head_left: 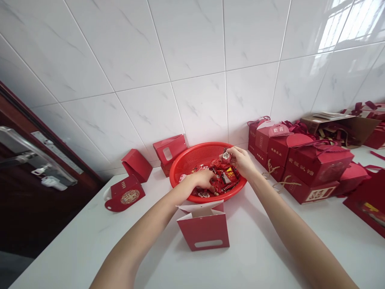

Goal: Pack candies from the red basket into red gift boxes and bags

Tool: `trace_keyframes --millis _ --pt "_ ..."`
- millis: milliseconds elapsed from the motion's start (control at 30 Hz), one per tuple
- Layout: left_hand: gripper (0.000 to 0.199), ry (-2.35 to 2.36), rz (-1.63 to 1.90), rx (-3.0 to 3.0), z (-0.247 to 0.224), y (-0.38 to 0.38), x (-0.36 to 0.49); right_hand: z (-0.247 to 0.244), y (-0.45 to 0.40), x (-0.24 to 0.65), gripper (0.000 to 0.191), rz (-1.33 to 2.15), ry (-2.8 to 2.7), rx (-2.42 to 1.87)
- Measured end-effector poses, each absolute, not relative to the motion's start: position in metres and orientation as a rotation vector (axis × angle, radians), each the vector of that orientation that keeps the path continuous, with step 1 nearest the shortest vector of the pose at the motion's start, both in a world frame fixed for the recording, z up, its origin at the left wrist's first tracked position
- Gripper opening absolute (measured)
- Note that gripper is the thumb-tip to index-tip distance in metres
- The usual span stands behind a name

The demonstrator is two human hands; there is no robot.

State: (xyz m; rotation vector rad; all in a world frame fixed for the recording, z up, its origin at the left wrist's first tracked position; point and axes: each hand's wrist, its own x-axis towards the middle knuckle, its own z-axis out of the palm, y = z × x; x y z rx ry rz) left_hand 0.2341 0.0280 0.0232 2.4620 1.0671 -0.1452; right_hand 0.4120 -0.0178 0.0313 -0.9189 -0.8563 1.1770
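Observation:
A red plastic basket with mesh sides holds a heap of wrapped candies, mostly red, some with gold or white labels. My left hand reaches into the heap, its fingers curled down among the wrappers; what they grip is hidden. At the basket's right rim my right hand pinches one wrapped candy with a pale label, raised above the others. Directly in front of the basket stands a red paper gift box, upright, its top open and a pale oval window low on its face.
Red boxes lie at the left and against the wall. Several closed gift boxes are stacked at the right, near a cardboard carton with ribbons. A door handle is at the far left, beside the white table.

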Motion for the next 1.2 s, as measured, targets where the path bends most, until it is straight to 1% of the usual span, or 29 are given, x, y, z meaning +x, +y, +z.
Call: trace_keyframes --millis 33,100,233,300,400,533,800,967,1067,1200 --pt "0.021 1.089 -0.197 2.475 0.024 0.029 0.233 0.032 -0.018 0.411 0.026 1.179 -0.853 -0.912" --pt "0.022 1.120 -0.182 2.478 0.027 0.030 0.230 0.032 -0.019 0.410 0.028 1.171 -0.844 -0.914" --pt "0.034 1.019 0.300 2.354 0.030 0.036 0.225 0.033 -0.020 0.409 0.029 1.172 -0.841 -0.975" --pt "0.037 0.958 0.527 2.252 0.029 0.040 0.226 0.033 -0.020 0.409 0.028 1.174 -0.854 -0.987" --pt "0.038 0.905 0.713 2.092 0.027 0.045 0.229 0.032 -0.018 0.410 0.025 1.181 -0.864 -0.996" --pt "0.040 0.907 0.740 2.002 0.024 0.048 0.230 0.032 -0.017 0.410 0.022 1.187 -0.880 -1.012" --pt "0.037 0.905 0.722 1.928 0.020 0.055 0.228 0.029 -0.017 0.411 0.022 1.158 -0.953 -1.042" --pt "0.030 0.940 0.731 2.019 0.017 0.058 0.229 0.024 -0.013 0.412 0.024 1.155 -0.980 -1.033" --pt "0.033 1.032 0.732 2.139 0.017 0.056 0.228 0.021 -0.011 0.413 0.026 1.145 -1.012 -1.023" --pt "0.034 1.189 0.632 2.278 0.018 0.052 0.227 0.018 -0.010 0.413 0.027 1.135 -1.033 -1.030"
